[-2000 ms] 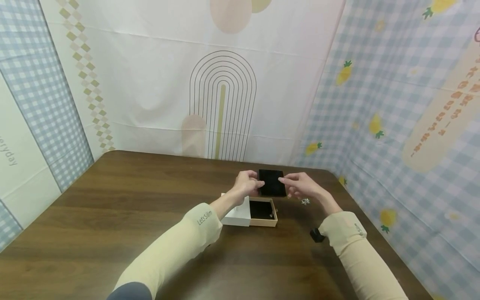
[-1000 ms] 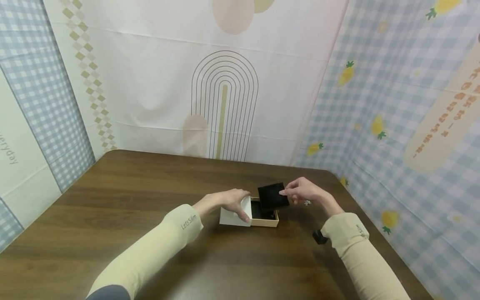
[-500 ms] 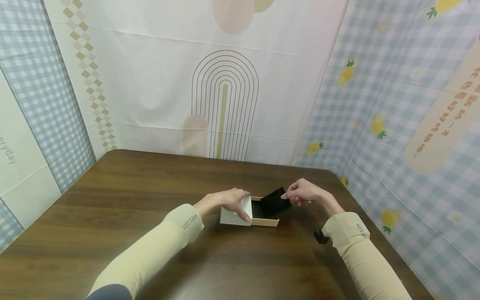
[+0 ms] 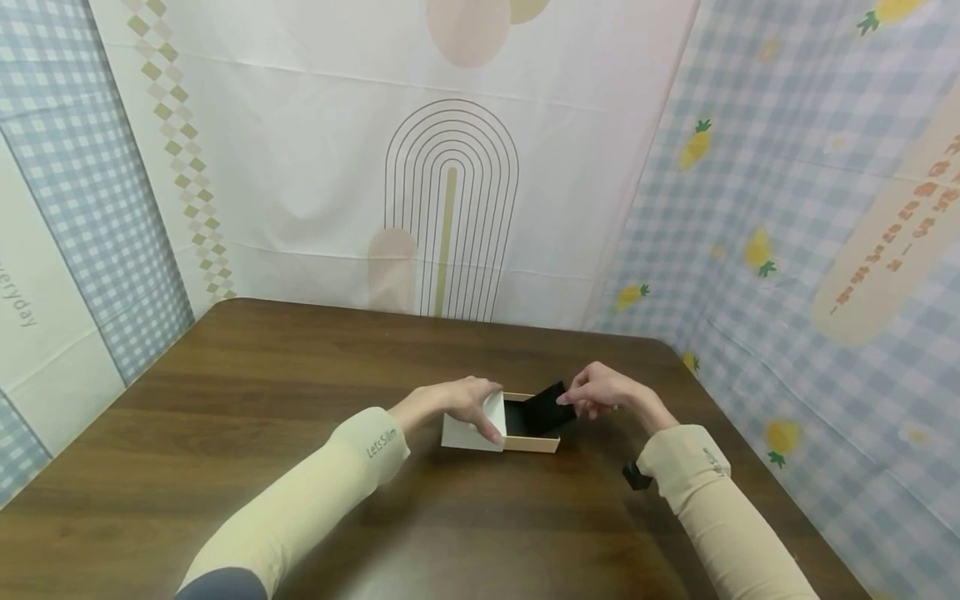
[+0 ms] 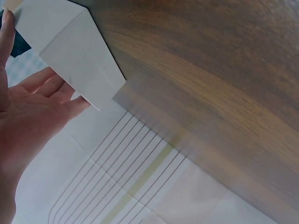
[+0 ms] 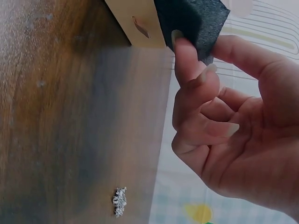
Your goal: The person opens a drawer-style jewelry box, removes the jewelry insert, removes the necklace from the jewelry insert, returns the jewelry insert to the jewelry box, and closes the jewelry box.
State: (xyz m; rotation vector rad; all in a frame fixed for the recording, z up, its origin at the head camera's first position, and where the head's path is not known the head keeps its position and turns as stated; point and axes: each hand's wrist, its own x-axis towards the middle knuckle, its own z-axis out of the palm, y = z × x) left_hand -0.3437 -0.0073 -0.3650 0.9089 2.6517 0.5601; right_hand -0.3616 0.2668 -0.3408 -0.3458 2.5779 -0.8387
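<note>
Black foam pad (image 4: pixel 546 410) now sits lower than before, tilted into the tan tray (image 4: pixel 534 443), as I see my right hand (image 4: pixel 603 392) pinching its corner while my left hand (image 4: pixel 459 403) grips the white sleeve (image 4: pixel 471 429).

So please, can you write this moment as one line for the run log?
left hand: holds white sleeve | right hand: pinches black foam pad, tilted over tan drawer | small silver item: on table

The tabletop (image 4: pixel 300 392) is dark, smooth wood grain; the white sleeve (image 4: pixel 471 432) looks like matt card, the pad (image 6: pixel 189 18) like black, finely rough foam
</note>
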